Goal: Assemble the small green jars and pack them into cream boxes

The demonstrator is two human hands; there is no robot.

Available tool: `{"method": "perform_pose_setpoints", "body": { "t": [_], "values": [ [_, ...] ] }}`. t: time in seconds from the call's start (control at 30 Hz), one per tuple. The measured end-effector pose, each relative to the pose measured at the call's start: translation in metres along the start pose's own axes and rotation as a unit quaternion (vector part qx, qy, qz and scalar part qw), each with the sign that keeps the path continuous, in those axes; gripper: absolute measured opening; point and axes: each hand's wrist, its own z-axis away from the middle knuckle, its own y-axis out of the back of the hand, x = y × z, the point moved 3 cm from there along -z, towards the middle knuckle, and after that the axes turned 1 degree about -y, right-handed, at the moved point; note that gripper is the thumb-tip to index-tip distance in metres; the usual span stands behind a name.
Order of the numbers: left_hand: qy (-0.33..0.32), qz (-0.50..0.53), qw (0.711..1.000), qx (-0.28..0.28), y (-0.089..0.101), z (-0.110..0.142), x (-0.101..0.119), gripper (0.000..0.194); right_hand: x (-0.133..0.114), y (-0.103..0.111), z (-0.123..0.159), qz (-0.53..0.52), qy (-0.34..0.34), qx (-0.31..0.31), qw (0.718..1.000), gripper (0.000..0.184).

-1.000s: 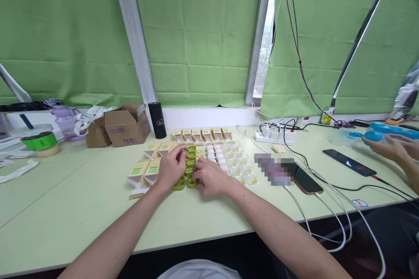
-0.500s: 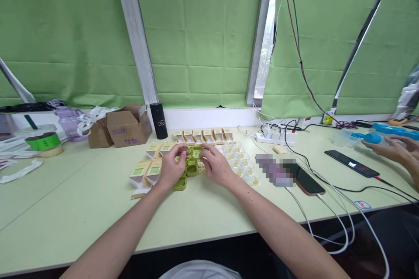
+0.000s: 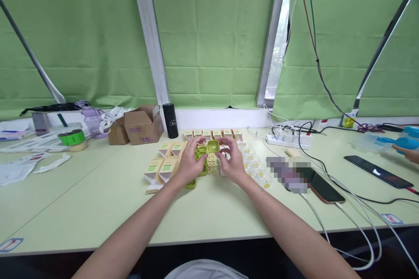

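Note:
A small square green plastic box point(image 3: 213, 146) is raised between my two hands, its hollow side towards me. My left hand point(image 3: 191, 161) curves its thumb and fingers at the box's left edge. My right hand point(image 3: 231, 160) pinches it from the right. Other green boxes point(image 3: 191, 184) stand in rows below and beside my left hand. Small pale yellow pieces point(image 3: 211, 165) lie in columns between my hands. Beyond my right hand sit clear plastic cups with yellow centres point(image 3: 258, 173). White pieces are mostly hidden behind that hand.
Folded cartons with green labels point(image 3: 166, 168) stand left, with another row point(image 3: 216, 134) behind. A black bottle point(image 3: 170, 120) and cardboard box point(image 3: 143, 127) stand near the wall. Phones point(image 3: 324, 184), cables and a power strip point(image 3: 290, 140) lie right. A co-worker's hand point(image 3: 409, 153) holds something blue.
My hands came up from the rows with a green box, which has turned to show its hollow side. The view has swung left, shifting the scene rightward.

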Motion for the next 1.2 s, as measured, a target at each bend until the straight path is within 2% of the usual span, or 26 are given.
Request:
{"method": "perform_pose_setpoints", "body": {
  "t": [0.13,0.23,0.4,0.53,0.73,0.83,1.03,1.2],
  "values": [
    [-0.009,0.001,1.000,-0.017,-0.002,-0.013,0.005,0.062,0.005,0.001,-0.001,-0.043,-0.039,0.023,0.998,0.038],
    [-0.014,0.012,1.000,-0.014,-0.006,-0.018,0.004,0.064,0.012,0.001,-0.002,-0.077,-0.075,0.036,0.994,0.036],
    [0.006,0.035,0.999,0.015,-0.013,-0.009,-0.004,0.045,0.021,-0.002,0.001,-0.109,-0.119,0.041,0.986,0.034],
    [0.002,0.030,0.999,0.022,-0.013,0.001,-0.008,0.042,0.023,-0.006,0.004,-0.123,-0.137,0.028,0.983,0.034],
    [-0.007,0.017,1.000,0.026,-0.010,0.004,-0.010,0.035,0.023,-0.005,0.004,-0.119,-0.171,0.015,0.978,0.037],
    [0.022,0.036,0.999,0.026,-0.012,0.005,-0.011,0.033,0.021,-0.004,0.004,-0.108,-0.178,0.006,0.978,0.038],
    [0.134,0.119,0.983,0.042,-0.016,0.003,-0.022,0.038,0.010,0.001,0.002,-0.030,-0.153,-0.016,0.988,0.040],
    [0.168,0.177,0.968,0.051,-0.020,0.003,-0.032,0.045,0.007,0.003,0.000,0.024,-0.118,-0.009,0.993,0.044]
  ]
}}
